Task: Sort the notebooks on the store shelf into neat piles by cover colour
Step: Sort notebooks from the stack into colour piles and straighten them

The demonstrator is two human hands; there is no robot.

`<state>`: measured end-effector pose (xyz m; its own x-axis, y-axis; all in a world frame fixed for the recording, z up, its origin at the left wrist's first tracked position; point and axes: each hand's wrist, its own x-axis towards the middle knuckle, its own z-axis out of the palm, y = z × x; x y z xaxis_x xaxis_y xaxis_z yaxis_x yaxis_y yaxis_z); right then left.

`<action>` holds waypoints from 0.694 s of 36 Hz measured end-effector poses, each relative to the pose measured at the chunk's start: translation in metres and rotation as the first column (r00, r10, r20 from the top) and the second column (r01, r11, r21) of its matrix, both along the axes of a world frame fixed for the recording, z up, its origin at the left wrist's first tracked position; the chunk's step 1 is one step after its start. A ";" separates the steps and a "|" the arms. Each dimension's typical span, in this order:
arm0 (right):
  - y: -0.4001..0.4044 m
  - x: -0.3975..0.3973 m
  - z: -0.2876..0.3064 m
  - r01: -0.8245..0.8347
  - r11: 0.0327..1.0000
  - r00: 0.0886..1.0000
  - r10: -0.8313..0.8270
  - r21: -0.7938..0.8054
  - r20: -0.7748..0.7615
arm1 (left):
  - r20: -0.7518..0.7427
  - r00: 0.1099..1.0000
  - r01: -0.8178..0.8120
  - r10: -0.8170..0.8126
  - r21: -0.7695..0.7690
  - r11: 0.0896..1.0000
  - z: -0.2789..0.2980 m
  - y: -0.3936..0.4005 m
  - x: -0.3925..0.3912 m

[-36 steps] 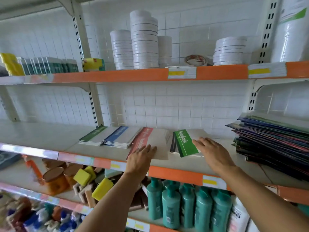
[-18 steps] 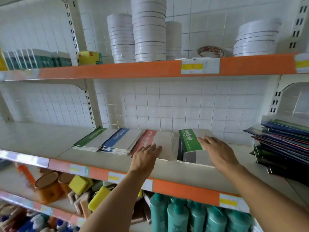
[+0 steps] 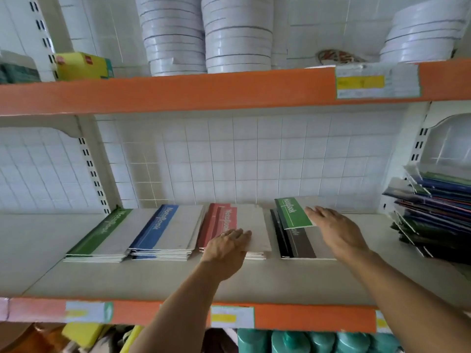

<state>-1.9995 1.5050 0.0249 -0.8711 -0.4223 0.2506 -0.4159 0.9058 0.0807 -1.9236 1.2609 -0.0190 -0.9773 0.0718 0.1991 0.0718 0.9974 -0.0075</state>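
Notebooks are lying in four piles along the middle shelf (image 3: 38, 250), front to back. L to R: green pile (image 3: 102, 233), blue pile (image 3: 163, 230), red pile (image 3: 234, 225), then a dark pile (image 3: 298, 244) w/ one green notebook (image 3: 295, 214) sitting on top, out of place.

Left hand (image 3: 226, 247) is resting on the front edge of the red pile, fingers laid across the top cover and curling slightly over it; whether the thumb is gripping underneath cannot be told. Right hand (image 3: 336, 230) is lying flat, fingers straight, on the white part of the green notebook; pressing, not pinching.

Step in hand, by judgement: squaring the red pile while dealing w/ the stray green cover.

Procedure for doing it well:
1. Red pile: edges at the front are looking stepped. Be pushing from the front edge toward the back wall, palm low, so all covers are moving together.
2. Green notebook: be sliding it off the dark pile flat rather than lifting one corner; thin covers are likely bending.
3. Destination is the green pile at far L, well apart from it, past blue and red. Carry over, not across, those piles.
4. Align spine strip w/ the strip below it.

A separate mixed stack (image 3: 433, 212) is sitting at far R, fanned out and not yet sorted.
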 end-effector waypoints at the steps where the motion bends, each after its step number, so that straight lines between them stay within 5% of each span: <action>1: -0.004 0.002 0.001 0.014 1.000 1.000 -0.014 0.000 -0.003 | 0.032 0.999 0.017 -0.017 0.001 1.000 0.000 -0.004 -0.002; 7: -0.022 0.019 -0.001 0.086 0.996 0.996 -0.086 -0.031 -0.006 | 0.130 0.991 0.045 -0.042 -0.020 0.999 0.006 -0.023 -0.009; 25: -0.088 0.076 0.004 -0.044 0.999 0.996 0.043 -0.010 -0.076 | -0.088 0.967 -0.233 0.240 0.085 0.969 0.015 -0.099 0.081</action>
<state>-1.9239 1.4170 0.0286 -0.8304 -0.4557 0.3206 -0.4478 0.8882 0.1026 -1.8422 1.1616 -0.0038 -0.9406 -0.1771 0.2896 -0.1634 0.9840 0.0707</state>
